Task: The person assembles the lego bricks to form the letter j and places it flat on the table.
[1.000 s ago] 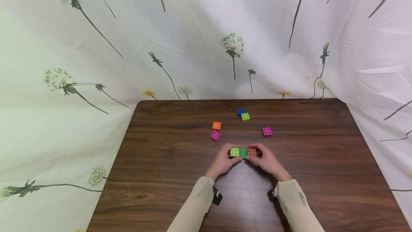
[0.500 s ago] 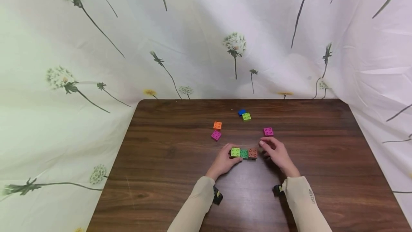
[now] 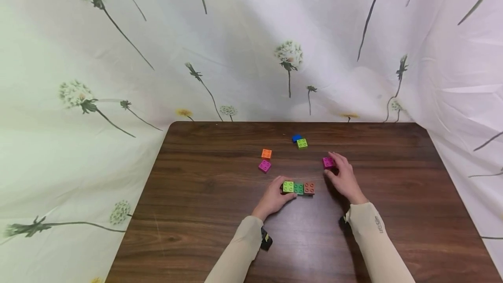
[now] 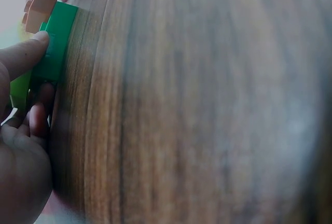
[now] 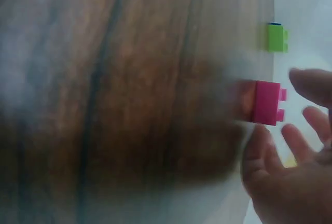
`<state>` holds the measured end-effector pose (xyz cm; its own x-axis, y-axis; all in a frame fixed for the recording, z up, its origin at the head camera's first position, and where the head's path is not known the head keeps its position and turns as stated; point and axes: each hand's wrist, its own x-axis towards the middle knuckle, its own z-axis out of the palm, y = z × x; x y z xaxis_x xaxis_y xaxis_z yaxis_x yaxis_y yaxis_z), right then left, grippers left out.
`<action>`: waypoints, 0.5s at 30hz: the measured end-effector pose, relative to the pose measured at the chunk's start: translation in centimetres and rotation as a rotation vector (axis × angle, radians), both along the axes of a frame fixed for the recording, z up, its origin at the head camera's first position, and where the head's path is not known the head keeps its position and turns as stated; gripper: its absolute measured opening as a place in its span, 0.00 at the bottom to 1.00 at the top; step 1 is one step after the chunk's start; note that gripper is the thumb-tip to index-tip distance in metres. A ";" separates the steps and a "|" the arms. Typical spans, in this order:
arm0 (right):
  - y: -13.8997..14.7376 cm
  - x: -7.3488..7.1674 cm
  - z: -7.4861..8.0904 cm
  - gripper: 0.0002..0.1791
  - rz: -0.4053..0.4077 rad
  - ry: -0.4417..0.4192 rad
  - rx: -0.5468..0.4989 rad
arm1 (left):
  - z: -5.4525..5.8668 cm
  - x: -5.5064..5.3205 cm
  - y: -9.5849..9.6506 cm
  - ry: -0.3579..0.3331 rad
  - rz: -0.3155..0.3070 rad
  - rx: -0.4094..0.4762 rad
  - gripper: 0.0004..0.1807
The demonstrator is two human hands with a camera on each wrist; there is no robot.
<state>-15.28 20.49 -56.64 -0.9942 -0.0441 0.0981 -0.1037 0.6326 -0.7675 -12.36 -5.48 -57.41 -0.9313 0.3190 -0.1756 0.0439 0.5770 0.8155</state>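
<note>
My left hand (image 3: 272, 198) grips the near-left end of a joined row of toy building bricks. A lime brick (image 3: 288, 186) and a brown brick (image 3: 309, 188) sit at its two ends, raised on a green brick (image 4: 58, 45) whose studs show between them. In the left wrist view the thumb presses the green brick's side. My right hand (image 3: 343, 179) is at a magenta brick (image 3: 326, 163) farther back, fingers along its right side and thumb apart from it. The right wrist view shows the magenta brick (image 5: 267, 103) between spread thumb and fingers.
Left of centre lie an orange brick (image 3: 267, 154) and a second magenta brick (image 3: 265, 166). Farther back, a lime brick (image 3: 301, 143) overlaps a blue brick (image 3: 296, 138). A flower-printed cloth (image 3: 239, 56) hangs behind the dark wooden table (image 3: 204, 230).
My right hand has let go of the brown end of the row and moved back and right to the magenta brick. The left hand keeps its grip in place.
</note>
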 end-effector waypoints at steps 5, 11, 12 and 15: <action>0.3 -0.1 -0.4 0.30 0.029 -0.072 0.029 | -0.1 0.1 0.1 -0.004 -0.004 0.010 0.22; 0.5 -0.3 -0.5 0.28 0.018 -0.082 0.032 | -0.1 0.0 0.0 0.001 -0.002 0.014 0.22; 0.5 -0.3 -0.6 0.27 0.011 -0.083 0.033 | -0.1 0.0 0.0 -0.001 -0.004 0.012 0.22; 0.5 -0.4 -0.5 0.25 -0.008 -0.078 0.044 | -0.1 -0.1 -0.1 -0.004 -0.007 0.008 0.22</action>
